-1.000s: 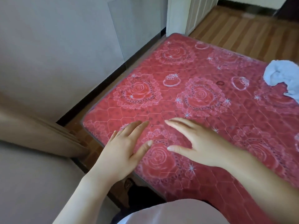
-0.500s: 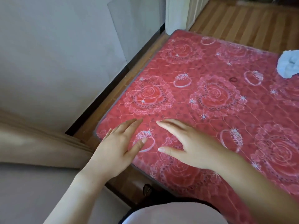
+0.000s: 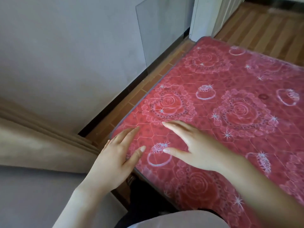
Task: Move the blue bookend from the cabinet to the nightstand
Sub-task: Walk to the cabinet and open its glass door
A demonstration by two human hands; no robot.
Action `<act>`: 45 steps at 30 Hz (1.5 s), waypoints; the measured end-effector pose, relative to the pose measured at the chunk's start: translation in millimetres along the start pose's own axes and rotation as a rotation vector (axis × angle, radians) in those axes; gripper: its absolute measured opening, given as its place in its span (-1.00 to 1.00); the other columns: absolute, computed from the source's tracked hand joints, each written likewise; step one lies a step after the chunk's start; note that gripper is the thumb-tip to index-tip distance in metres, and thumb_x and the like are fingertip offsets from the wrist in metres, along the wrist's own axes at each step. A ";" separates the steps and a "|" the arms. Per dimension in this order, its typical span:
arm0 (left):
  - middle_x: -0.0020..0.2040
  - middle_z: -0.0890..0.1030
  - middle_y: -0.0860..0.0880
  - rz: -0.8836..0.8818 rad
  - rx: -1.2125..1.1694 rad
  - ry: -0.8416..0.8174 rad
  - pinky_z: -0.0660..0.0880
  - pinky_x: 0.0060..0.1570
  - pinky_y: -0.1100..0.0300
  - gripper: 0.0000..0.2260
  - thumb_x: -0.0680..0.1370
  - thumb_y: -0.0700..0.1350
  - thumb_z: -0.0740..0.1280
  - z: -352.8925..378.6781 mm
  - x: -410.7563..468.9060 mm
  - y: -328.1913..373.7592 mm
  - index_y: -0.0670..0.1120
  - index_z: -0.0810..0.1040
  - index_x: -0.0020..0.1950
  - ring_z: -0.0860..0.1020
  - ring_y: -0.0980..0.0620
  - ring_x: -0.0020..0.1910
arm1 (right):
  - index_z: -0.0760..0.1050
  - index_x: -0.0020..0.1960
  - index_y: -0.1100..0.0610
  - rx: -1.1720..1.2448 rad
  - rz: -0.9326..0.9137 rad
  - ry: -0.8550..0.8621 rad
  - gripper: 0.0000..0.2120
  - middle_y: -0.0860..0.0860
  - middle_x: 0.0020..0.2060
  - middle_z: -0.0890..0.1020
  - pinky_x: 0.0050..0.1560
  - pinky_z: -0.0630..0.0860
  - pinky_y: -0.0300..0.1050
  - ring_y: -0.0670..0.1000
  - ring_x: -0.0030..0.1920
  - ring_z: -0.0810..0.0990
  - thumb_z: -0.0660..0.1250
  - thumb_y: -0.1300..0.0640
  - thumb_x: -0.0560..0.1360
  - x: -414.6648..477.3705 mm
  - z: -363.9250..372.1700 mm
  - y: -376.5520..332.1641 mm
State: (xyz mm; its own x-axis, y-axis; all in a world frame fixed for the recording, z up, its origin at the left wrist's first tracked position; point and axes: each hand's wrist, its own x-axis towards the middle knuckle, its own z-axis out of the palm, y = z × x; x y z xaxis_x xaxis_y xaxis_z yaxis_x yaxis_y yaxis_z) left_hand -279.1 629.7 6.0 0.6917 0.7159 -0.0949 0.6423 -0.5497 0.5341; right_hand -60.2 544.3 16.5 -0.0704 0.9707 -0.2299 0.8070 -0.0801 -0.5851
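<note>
A person's left hand (image 3: pixel 115 160) and right hand (image 3: pixel 197 148) spread flat and empty, fingers straight, side by side but apart over the rounded corner of a red quilted mattress (image 3: pixel 230 79) printed with roses and rings. A clear glass pane (image 3: pixel 161 30) leans on the matte grey wall (image 3: pixel 65 55); striped wooden floor (image 3: pixel 263 30) lies beyond. The blue bookend's whereabouts cannot be told from this view.

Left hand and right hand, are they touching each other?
Apart. Head view shows red mattress between the thumb tips of the left hand and right hand.
</note>
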 end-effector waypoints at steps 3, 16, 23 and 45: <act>0.42 0.27 0.16 0.071 -0.027 -0.066 0.27 0.36 0.09 -0.42 0.47 0.35 -0.02 -11.8 36.0 -25.0 0.18 0.13 0.44 0.21 0.21 0.40 | -0.09 0.44 -0.22 -0.019 0.063 0.043 -0.35 -0.24 0.46 0.02 0.30 0.25 -0.10 -0.21 0.42 0.05 0.08 -0.32 0.45 31.7 -3.4 -12.5; 0.48 0.21 0.11 0.220 0.087 -0.217 0.25 0.36 -0.13 -0.39 0.43 0.38 -0.13 -107.8 145.6 -124.0 0.22 0.07 0.45 0.20 0.12 0.43 | -0.03 0.47 -0.10 0.006 0.165 0.196 -0.32 -0.16 0.46 0.12 0.30 0.13 -0.21 -0.21 0.38 0.11 0.10 -0.30 0.45 154.5 -3.5 -75.5; 0.46 0.20 0.17 0.165 0.019 -0.183 0.20 0.39 -0.10 -0.36 0.41 0.39 -0.12 -120.8 158.0 -146.3 0.20 0.08 0.45 0.13 0.28 0.37 | -0.02 0.46 -0.14 0.021 0.129 0.194 -0.32 -0.18 0.44 0.15 0.30 0.18 -0.22 -0.28 0.32 0.13 0.09 -0.33 0.43 194.6 -2.5 -75.1; 0.49 0.17 0.13 0.259 0.118 -0.295 0.17 0.42 0.01 -0.42 0.47 0.34 -0.07 -272.6 308.2 -365.7 0.19 0.04 0.46 0.12 0.18 0.44 | 0.14 0.43 -0.07 0.099 0.193 0.358 -0.33 -0.07 0.40 0.30 0.27 0.27 -0.23 -0.08 0.34 0.30 0.10 -0.32 0.41 466.3 21.9 -173.4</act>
State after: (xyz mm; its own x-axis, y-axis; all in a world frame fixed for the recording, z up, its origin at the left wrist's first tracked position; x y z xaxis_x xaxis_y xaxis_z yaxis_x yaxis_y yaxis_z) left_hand -390.8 1168.8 10.4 0.8894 0.4029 -0.2157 0.4562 -0.7535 0.4735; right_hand -245.8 1005.8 -6.3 0.2986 0.9519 -0.0681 0.7237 -0.2724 -0.6341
